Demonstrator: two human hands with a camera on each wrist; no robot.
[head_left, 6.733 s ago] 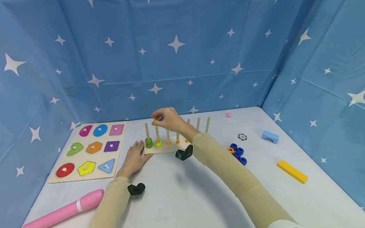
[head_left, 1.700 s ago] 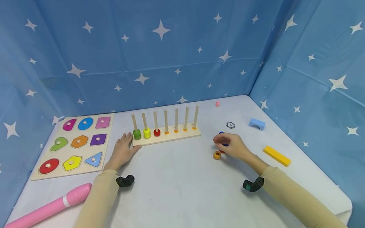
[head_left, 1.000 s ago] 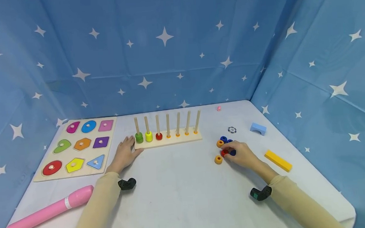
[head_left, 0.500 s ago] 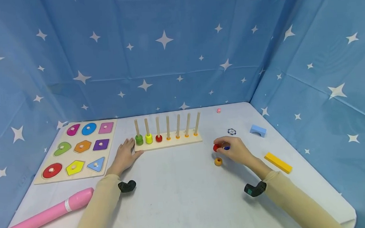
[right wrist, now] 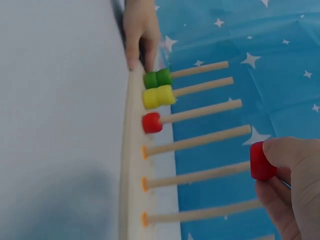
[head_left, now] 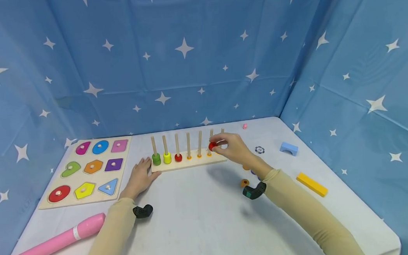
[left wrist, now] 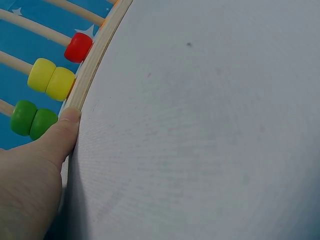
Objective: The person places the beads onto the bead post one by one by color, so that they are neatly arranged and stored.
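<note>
My right hand (head_left: 233, 145) pinches a red bead (right wrist: 260, 161) between thumb and fingers, raised at the upper part of the pegs on the right half of a wooden peg board (head_left: 185, 165). In the right wrist view, this bead overlaps the free end of a peg. My left hand (head_left: 139, 178) holds the board's left end, its thumb (left wrist: 65, 127) on the front edge. Two green beads (right wrist: 157, 78), two yellow beads (right wrist: 159, 97) and one red bead (right wrist: 152, 122) sit on the first three pegs. The pegs beyond them are bare.
Right of the board, an orange bead (head_left: 244, 182) lies near others partly hidden by my right forearm. Beyond are a poker chip (head_left: 259, 150), blue arch block (head_left: 289, 148), yellow bar (head_left: 312, 184) and small pink object (head_left: 245, 126). A shape puzzle (head_left: 98, 171) and pink inflatable (head_left: 53, 244) lie left.
Yellow and red beads have gone onto the second and third pegs. My right hand has picked another red bead from the loose pile and carried it left to the board. My left hand stays put.
</note>
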